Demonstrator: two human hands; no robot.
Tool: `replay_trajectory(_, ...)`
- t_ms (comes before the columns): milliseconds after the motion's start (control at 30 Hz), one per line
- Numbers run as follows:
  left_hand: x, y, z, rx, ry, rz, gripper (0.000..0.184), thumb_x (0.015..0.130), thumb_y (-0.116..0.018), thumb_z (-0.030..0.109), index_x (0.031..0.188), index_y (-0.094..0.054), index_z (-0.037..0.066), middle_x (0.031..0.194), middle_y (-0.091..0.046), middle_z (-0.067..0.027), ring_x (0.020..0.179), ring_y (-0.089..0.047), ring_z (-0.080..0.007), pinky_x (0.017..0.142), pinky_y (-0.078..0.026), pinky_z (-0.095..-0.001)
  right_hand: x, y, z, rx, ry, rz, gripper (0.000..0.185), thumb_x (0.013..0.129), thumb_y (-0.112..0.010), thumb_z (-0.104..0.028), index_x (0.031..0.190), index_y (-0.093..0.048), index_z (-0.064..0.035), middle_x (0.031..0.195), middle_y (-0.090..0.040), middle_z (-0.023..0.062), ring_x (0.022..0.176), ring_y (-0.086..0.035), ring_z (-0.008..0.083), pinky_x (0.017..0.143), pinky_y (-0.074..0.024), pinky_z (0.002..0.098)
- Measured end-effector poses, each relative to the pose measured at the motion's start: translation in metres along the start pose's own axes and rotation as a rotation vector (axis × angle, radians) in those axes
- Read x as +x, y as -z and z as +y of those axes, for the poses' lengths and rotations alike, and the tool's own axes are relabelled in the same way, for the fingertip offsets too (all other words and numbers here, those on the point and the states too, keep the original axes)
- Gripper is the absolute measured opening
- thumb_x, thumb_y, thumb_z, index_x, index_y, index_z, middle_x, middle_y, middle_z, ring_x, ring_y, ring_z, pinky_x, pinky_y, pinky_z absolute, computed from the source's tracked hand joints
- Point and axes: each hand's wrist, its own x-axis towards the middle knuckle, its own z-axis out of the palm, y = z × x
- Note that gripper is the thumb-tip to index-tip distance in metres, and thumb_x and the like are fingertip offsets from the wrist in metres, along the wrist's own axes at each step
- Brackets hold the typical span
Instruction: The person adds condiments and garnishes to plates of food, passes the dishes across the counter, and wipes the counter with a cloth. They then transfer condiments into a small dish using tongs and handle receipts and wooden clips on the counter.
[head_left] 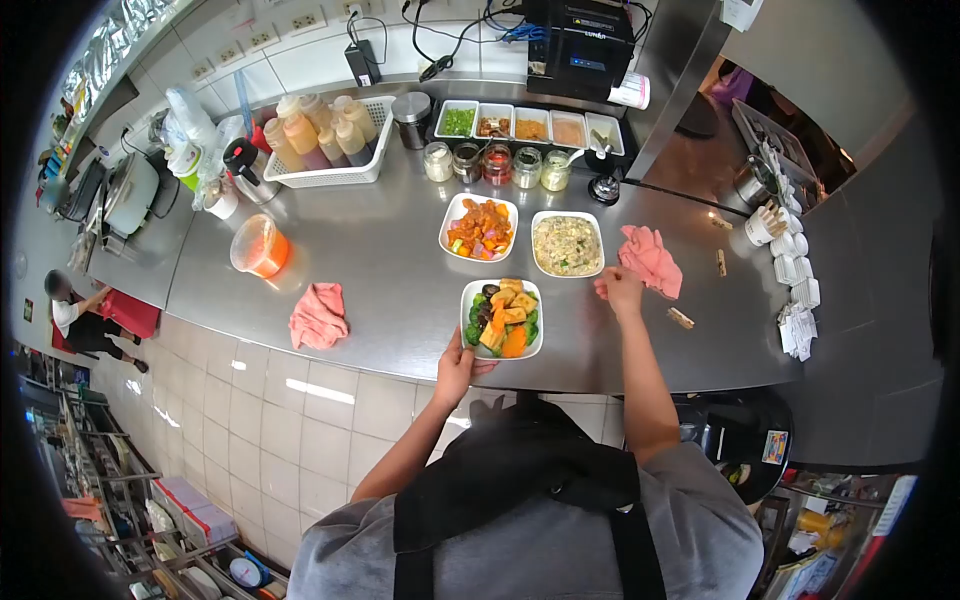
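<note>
Vegetable bowl (467, 303) is looking filled, resting in the partly closed left grip (457, 370); right grip (624, 291) is meeting pink cloth (652, 262) beside it, closure unclear; remaining work isn't showing.

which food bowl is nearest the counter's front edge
The broccoli bowl, held by the left hand; the orange-sauced bowl and grainy bowl sit farther back.

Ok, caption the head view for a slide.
Left hand on a broccoli bowl, right hand at a pink cloth, metal counter below.
</note>
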Motion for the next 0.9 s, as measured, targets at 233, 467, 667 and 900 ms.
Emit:
replay_trajectory(233, 0.012, -0.007, 0.007, 0.148, 0.044, -0.052, 0.057, 0.101, -0.036, 0.012, 0.15, -0.005, 0.01, 0.097, -0.064, -0.0195, 0.081, -0.069, -0.0269, 0.071, -0.058, -0.0337, 0.037, -0.005, -0.097, -0.545, 0.538, 0.142, 0.017, 0.084, -0.062, -0.02, 0.079, -0.067, -0.0043, 0.065, -0.063, 0.0126, 0.059, -0.062, 0.0278, 0.058, -0.0471, 0.0381)
replay_trajectory(467, 0.01, -0.027, 0.002, 0.094, 0.015, 0.141, 0.049, 0.1, -0.039, 0.01, 0.146, -0.024, 0.009, 0.078, -0.066, -0.0154, 0.063, -0.066, -0.0197, 0.059, -0.057, -0.0302, 0.166, -0.083, -0.169, -0.521, 0.834, 0.061, 0.017, 0.083, -0.063, -0.026, 0.089, -0.069, -0.0105, 0.087, -0.067, 0.0144, 0.077, -0.066, 0.0303, 0.065, -0.0501, 0.0411)
replay_trajectory(667, 0.006, -0.04, -0.004, 0.058, 0.035, 0.245, 0.049, 0.099, -0.04, 0.009, 0.146, -0.025, 0.009, 0.079, -0.067, -0.0145, 0.066, -0.067, -0.0207, 0.059, -0.058, -0.0303, 0.253, -0.132, -0.198, -1.004, 0.532, -0.133, 0.027, 0.085, -0.056, -0.015, 0.103, -0.066, 0.0028, 0.112, -0.062, 0.0247, 0.102, -0.062, 0.0382, 0.085, -0.051, 0.0461)
replay_trajectory(900, 0.004, -0.05, 0.001, 0.105, 0.057, 0.315, 0.049, 0.099, -0.04, 0.009, 0.146, -0.025, 0.009, 0.08, -0.067, -0.0149, 0.065, -0.068, -0.0205, 0.059, -0.058, -0.0301, 0.282, -0.143, -0.222, -1.169, 0.437, -0.291, 0.033, 0.092, -0.042, -0.013, 0.112, -0.062, 0.003, 0.124, -0.056, 0.0238, 0.114, -0.056, 0.036, 0.099, -0.0444, 0.0443)
